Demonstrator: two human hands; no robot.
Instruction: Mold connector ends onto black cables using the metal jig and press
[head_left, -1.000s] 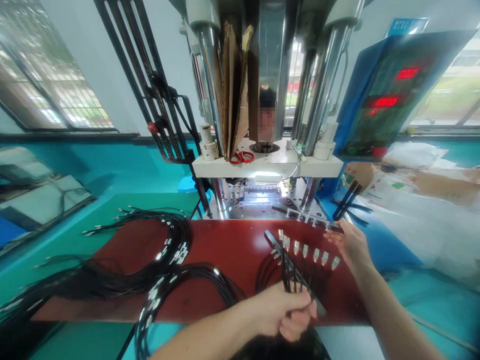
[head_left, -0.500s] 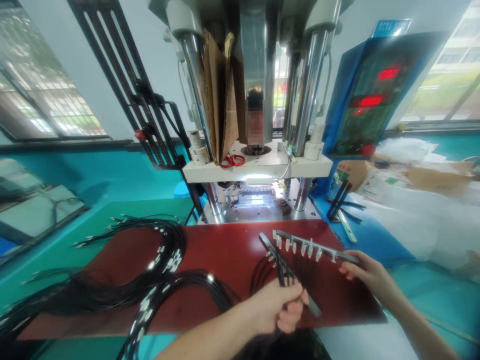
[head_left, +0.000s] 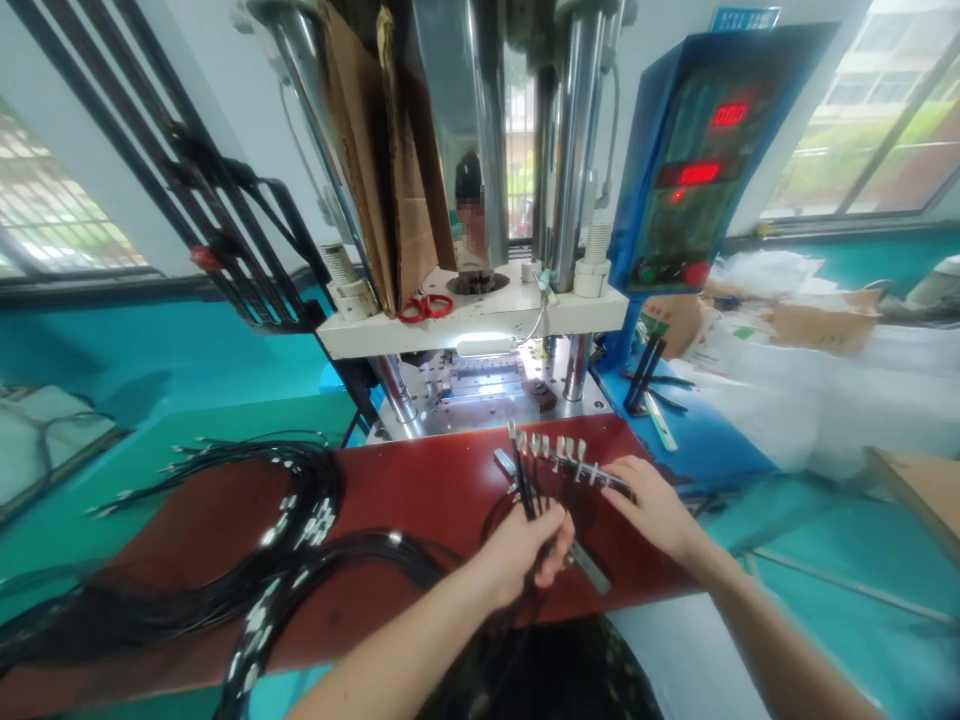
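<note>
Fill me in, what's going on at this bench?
A person's left hand grips a few black cables, metal ends up. The right hand holds one end of a toothed metal strip right by those ends; whether any are seated in it, I can't tell. A second metal bar lies on the red-brown board, with more cable bundles to the left. Behind stands a press, its work area lit.

You have two hands, left hand (head_left: 534,552) and right hand (head_left: 652,505); two metal bars, a pronged bar (head_left: 592,472) in your right, a flat bar (head_left: 592,568) near the front edge of the red board (head_left: 427,490); two large cable bundles (head_left: 309,480) toward its left edge; one pair of red scissors (head_left: 426,307); two red readouts (head_left: 729,114) on one control box (head_left: 694,240); your left hand's black cables (head_left: 523,478) overlap too much to count.
</note>
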